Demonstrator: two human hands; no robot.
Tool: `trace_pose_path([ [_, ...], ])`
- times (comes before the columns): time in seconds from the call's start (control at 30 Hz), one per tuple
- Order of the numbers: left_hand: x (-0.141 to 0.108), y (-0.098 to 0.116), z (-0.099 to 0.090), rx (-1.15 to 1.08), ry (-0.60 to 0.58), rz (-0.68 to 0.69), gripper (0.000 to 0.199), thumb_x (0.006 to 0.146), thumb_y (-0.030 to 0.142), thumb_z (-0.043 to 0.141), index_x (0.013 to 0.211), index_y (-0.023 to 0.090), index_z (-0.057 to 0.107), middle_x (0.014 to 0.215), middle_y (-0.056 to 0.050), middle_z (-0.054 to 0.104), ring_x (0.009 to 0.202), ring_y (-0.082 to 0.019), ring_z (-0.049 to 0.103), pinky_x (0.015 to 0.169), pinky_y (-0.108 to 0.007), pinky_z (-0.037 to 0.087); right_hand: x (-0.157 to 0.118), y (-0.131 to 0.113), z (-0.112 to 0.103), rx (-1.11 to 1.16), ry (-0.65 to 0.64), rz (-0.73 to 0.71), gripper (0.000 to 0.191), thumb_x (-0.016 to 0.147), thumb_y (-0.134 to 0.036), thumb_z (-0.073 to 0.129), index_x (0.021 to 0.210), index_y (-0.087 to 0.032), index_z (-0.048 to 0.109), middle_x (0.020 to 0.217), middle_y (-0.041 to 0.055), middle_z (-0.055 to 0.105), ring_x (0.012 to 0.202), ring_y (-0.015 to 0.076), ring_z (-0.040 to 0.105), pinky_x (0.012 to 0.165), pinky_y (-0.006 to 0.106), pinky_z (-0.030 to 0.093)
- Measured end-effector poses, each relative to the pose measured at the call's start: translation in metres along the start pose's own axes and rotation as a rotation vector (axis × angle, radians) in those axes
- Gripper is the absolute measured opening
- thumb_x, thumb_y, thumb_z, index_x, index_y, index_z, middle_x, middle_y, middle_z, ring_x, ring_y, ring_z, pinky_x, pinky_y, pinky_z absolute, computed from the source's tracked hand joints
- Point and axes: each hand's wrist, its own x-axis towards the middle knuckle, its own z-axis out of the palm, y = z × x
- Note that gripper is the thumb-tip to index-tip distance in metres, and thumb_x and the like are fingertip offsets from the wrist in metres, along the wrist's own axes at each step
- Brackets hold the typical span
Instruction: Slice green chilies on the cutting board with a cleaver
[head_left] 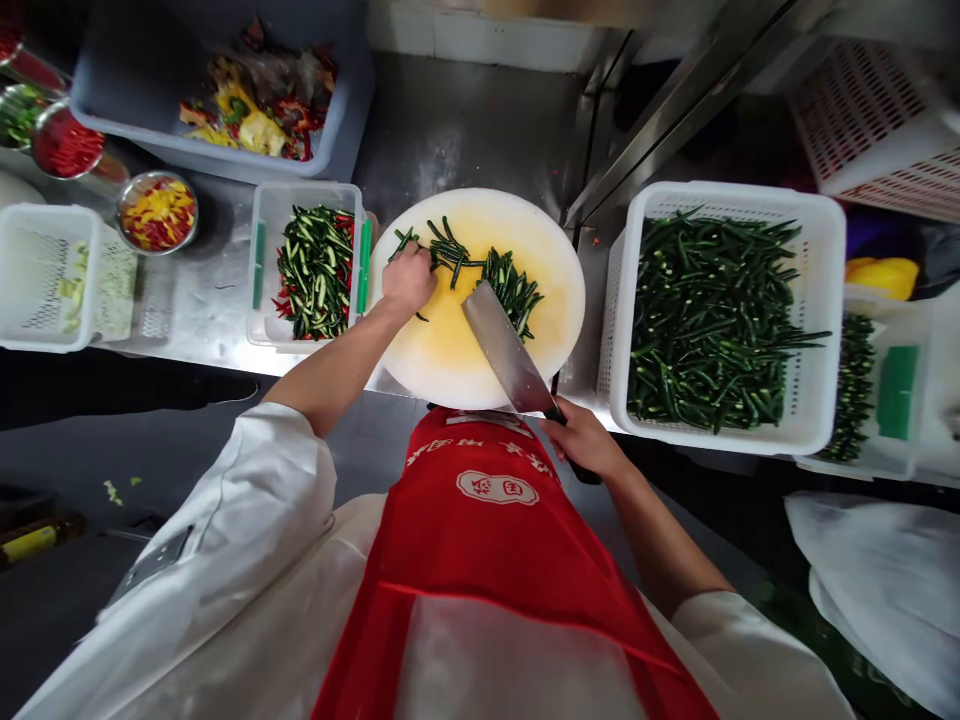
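On a round white cutting board (450, 375), my left hand (410, 280) closes over a few long green chili peppers (403, 240) at the board's left side. My right hand (581, 436) grips the black handle of a cleaver (511, 350). The cleaver's broad blade lies over the board's lower right, its tip beside a pile of cut green peppers (510, 290). More whole green peppers (448, 245) lie loose between the pile and my left hand.
Left of the board stands a clear container (259, 320) of sliced green and red peppers. A white basket (838, 320) heaped with green peppers is at the right. Behind, a grey bin (150, 130) contains pepper scraps. Metal bowls (160, 213) of cut peppers stand farther left.
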Motion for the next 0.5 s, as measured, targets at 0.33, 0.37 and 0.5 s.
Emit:
trace_pose_path([
  [0.33, -0.109, 0.044, -0.002, -0.022, -0.349, 0.653, 0.026, 0.096, 0.024, 0.042, 0.101, 0.017, 0.066, 0.101, -0.011, 0.063, 0.096, -0.023, 0.058, 0.088, -0.038, 0.049, 0.000, -0.002, 0.004, 0.017, 0.010, 0.027, 0.018, 0.086, -0.040, 0.049, 0.087, -0.022, 0.054, 0.054, -0.0046, 0.055, 0.054, 0.0167, 0.054, 0.057, 0.028, 0.039],
  [0.37, -0.117, 0.043, -0.001, -0.040, -0.329, 0.646, 0.027, 0.097, 0.024, 0.041, 0.103, 0.017, 0.066, 0.102, -0.011, 0.063, 0.097, -0.022, 0.058, 0.088, -0.038, 0.049, -0.001, -0.002, 0.003, 0.007, 0.011, 0.025, 0.018, 0.086, -0.040, 0.049, 0.086, -0.022, 0.053, 0.055, -0.0044, 0.056, 0.054, 0.0168, 0.054, 0.057, 0.028, 0.039],
  [0.5, -0.130, 0.033, 0.000, -0.154, -0.235, 0.507, 0.026, 0.098, 0.027, 0.042, 0.105, 0.019, 0.066, 0.105, -0.010, 0.063, 0.100, -0.021, 0.057, 0.091, -0.039, 0.049, -0.005, -0.005, 0.000, -0.030, -0.012, -0.006, 0.018, 0.087, -0.040, 0.049, 0.087, -0.023, 0.054, 0.057, -0.0031, 0.057, 0.058, 0.0180, 0.055, 0.057, 0.028, 0.038],
])
